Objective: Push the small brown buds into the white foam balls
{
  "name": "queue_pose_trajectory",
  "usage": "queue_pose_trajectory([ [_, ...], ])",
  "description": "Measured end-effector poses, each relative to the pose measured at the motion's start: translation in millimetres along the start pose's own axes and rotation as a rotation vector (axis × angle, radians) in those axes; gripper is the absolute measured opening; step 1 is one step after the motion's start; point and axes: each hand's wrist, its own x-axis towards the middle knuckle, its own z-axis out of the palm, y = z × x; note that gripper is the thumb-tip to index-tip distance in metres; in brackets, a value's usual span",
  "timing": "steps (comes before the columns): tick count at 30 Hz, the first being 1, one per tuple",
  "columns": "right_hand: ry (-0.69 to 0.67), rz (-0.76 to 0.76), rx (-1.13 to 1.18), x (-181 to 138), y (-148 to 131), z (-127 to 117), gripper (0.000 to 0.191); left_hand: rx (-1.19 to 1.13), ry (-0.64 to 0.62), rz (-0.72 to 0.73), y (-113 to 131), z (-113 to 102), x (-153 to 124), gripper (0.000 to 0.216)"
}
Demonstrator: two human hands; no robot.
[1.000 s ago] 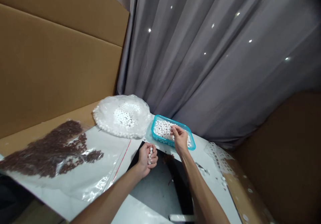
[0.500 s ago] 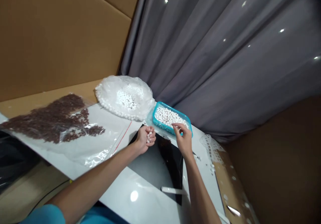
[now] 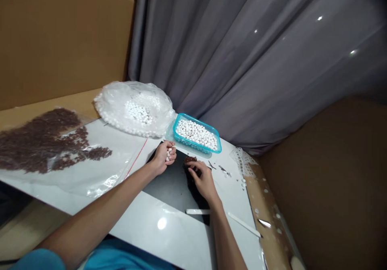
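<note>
My left hand (image 3: 164, 157) is closed around several small white balls (image 3: 169, 153), which show between the curled fingers. It hovers over the upper left of a black sheet (image 3: 169, 187). My right hand (image 3: 203, 177) reaches down to a small clump of reddish-brown plant bits (image 3: 190, 160) on that sheet. Its thumb and forefinger are bent toward each other at the clump; whatever lies between them is too small to make out. Just beyond both hands stands a blue-rimmed clear tub (image 3: 218, 141), full of the same white balls.
A clear bag of white balls (image 3: 134, 108) lies at the back, left of the tub. Farther left is a plastic bag of reddish-brown plant pieces (image 3: 48, 141). White strips (image 3: 198, 212), dark twigs (image 3: 223, 169) and a lace piece (image 3: 242, 159) lie around the white tabletop (image 3: 178, 241).
My right hand has moved from the tub's near edge down to the brown clump. My left hand still holds the white balls. The view has shifted, so the scene sits farther left.
</note>
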Motion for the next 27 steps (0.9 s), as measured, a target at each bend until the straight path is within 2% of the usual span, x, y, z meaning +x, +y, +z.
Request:
queue_pose_trajectory([
  [3,0.070,0.004,0.005,6,3,6,0.023,0.025,0.029,0.026,3,-1,2,0.016],
  [6,0.075,-0.022,0.002,10,3,16,0.020,0.040,0.047,0.039,6,-2,3,0.019],
  [10,0.079,-0.031,-0.024,8,3,23,0.015,0.070,0.005,0.020,5,1,0,0.023],
  [19,0.085,-0.013,-0.004,1,2,15,0.013,0.245,-0.061,-0.072,-6,8,-8,0.028],
  [27,0.220,0.051,0.091,-1,-2,12,0.010,0.434,-0.049,-0.075,-9,14,-12,0.035],
])
